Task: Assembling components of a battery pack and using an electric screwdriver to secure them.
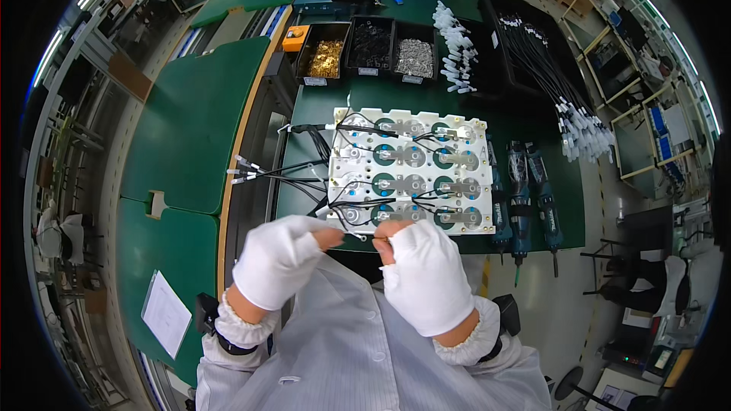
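- Fingers (329, 237) of the gloved left hand (276, 260) curl inward in the head view; I cannot tell whether they grasp anything.
- The gloved right hand (428, 278) brings thumb and forefinger close together; whether something is pinched there, I cannot tell.
- Between the hands shows a ring-ended wire (363, 238).
- The white module (411, 170) lies at 1 o'clock from the hands, on the green bench (569, 205).
- Around the module: black cables (320, 144) at 9 o'clock, parts bins (368, 71) at 11, power drivers (520, 205) at 3.
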Demonstrator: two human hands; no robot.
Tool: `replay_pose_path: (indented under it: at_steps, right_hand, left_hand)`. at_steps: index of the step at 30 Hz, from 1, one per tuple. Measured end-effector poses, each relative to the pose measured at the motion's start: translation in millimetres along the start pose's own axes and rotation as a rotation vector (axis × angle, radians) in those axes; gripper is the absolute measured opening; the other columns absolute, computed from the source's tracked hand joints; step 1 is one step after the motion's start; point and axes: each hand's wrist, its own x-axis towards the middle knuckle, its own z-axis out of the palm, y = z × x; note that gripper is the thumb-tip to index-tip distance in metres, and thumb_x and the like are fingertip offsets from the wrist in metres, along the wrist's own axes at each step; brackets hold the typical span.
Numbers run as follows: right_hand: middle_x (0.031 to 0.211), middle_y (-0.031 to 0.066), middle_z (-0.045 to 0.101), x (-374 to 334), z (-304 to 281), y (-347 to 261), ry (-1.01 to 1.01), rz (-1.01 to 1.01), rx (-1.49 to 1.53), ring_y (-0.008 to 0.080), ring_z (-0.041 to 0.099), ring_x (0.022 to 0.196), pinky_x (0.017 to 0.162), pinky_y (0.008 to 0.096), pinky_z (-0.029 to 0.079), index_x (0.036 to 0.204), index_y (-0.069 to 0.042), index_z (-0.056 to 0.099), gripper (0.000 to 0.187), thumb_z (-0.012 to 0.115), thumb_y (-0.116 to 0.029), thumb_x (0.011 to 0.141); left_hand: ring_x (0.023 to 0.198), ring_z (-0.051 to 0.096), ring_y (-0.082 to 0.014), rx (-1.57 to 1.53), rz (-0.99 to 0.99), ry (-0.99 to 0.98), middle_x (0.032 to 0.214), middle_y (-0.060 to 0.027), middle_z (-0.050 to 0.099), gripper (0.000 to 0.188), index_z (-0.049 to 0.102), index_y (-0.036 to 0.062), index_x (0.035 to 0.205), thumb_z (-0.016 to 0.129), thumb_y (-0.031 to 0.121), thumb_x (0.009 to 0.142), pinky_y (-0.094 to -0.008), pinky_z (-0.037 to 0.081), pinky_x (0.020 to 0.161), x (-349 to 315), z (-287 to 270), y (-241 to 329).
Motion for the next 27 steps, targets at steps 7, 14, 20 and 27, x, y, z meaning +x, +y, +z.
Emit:
replay_pose_path:
  at_steps: [7, 14, 20, 27]
  right_hand:
    - [0.083, 0.0141, 0.068, -1, 24, -18, 0.026, 0.138, 0.001, 0.0327, 0.068, 0.075, 0.066, 0.0439, 0.053, 0.1, -0.005, 0.062, 0.011, 0.066, -0.012, 0.091]
    - [0.078, 0.0117, 0.068, 11, 41, -18, 0.252, 0.047, 0.101, 0.0306, 0.067, 0.067, 0.061, 0.0401, 0.054, 0.1, -0.007, 0.065, 0.014, 0.072, -0.009, 0.088]
    - [0.078, 0.0084, 0.07, 28, 24, -10, 0.203, 0.184, 0.41, 0.0228, 0.068, 0.063, 0.059, 0.0332, 0.052, 0.1, -0.007, 0.069, 0.012, 0.071, -0.005, 0.089]
    - [0.088, 0.009, 0.072, 48, 16, 8, 0.212, -0.006, 0.37, 0.0219, 0.07, 0.074, 0.065, 0.0309, 0.055, 0.097, -0.006, 0.074, 0.014, 0.075, 0.0, 0.085]
  left_hand:
    - [0.078, 0.071, -0.0265, 0.157, 0.06, -0.037, 0.093, -0.0081, 0.074, 0.025, 0.074, 0.0119, 0.099, 0.072, -0.001, 0.078, -0.0338, 0.058, 0.065, -3, 7, -4]
    - [0.074, 0.069, -0.028, 0.081, 0.101, -0.061, 0.09, -0.0089, 0.071, 0.022, 0.072, 0.0111, 0.096, 0.072, 0.0, 0.078, -0.0362, 0.056, 0.063, 10, 3, -11]
    - [0.069, 0.067, -0.0273, -0.121, 0.055, -0.005, 0.082, -0.0085, 0.068, 0.017, 0.074, 0.0121, 0.096, 0.077, 0.005, 0.081, -0.034, 0.054, 0.059, 21, 11, -24]
    - [0.064, 0.066, -0.0179, -0.431, -0.19, 0.164, 0.078, -0.0082, 0.071, 0.012, 0.075, 0.0029, 0.087, 0.084, 0.004, 0.079, -0.0279, 0.051, 0.058, 27, 18, -19]
